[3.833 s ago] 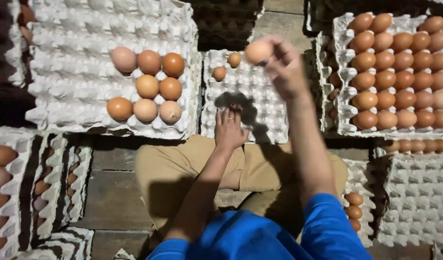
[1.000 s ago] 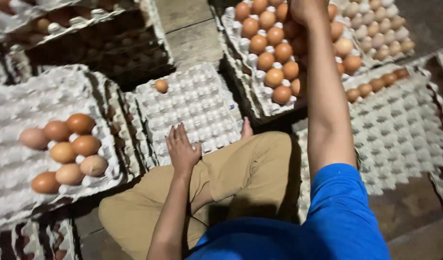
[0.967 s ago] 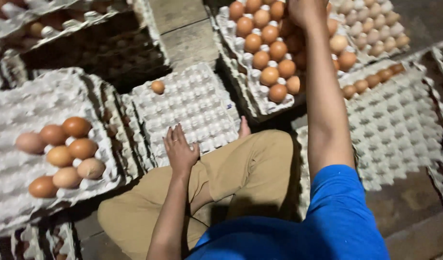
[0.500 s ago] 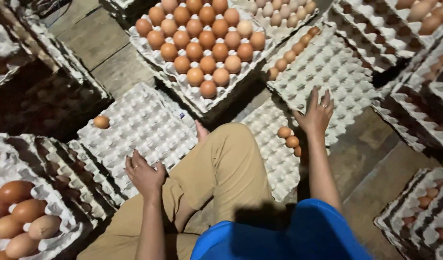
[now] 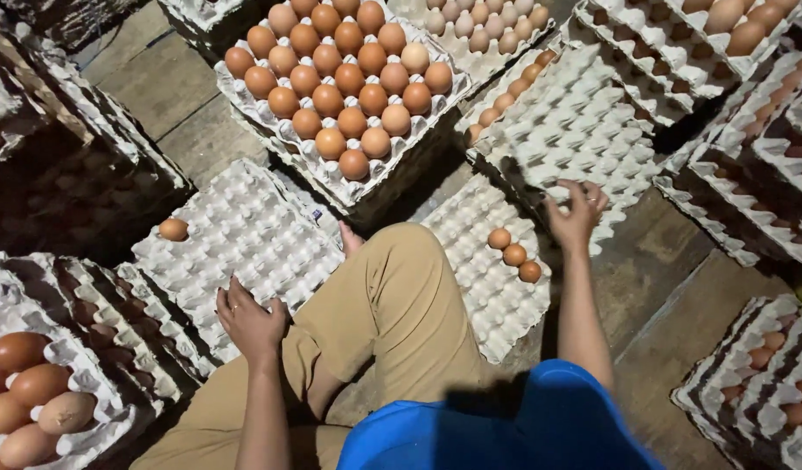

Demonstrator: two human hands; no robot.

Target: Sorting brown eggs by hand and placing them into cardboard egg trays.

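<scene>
The largest thing in view is the wooden plank floor point(image 5: 148, 83), dark and worn, and almost all of it is covered by stacks of grey moulded-pulp egg trays. The full tray of brown eggs point(image 5: 340, 83) stands straight ahead, beyond the bent knee in tan trousers point(image 5: 392, 296). To the right of this knee lies a grey pulp tray with three brown eggs point(image 5: 492, 300) in a short diagonal row, and to the left lies another grey pulp tray point(image 5: 244, 252) which carries only a single brown egg point(image 5: 173, 229) near its far left corner. The right hand point(image 5: 575, 211) hangs above the edge between the three-egg tray and an empty grey tray point(image 5: 584, 122) behind it; its fingers are half curled and loosely spread, and I see nothing inside them. The three brown eggs point(image 5: 513, 254) are just beside this hand, toward the knee, not touching it. The left hand point(image 5: 249, 320) rests flat with open fingers on the near edge of the left tray and holds nothing. I judge that such an egg is light, smooth and very fragile, so it is best taken around its wide middle with soft fingertips. The pulp trays look light but they bend easily, so they need support from below.
</scene>
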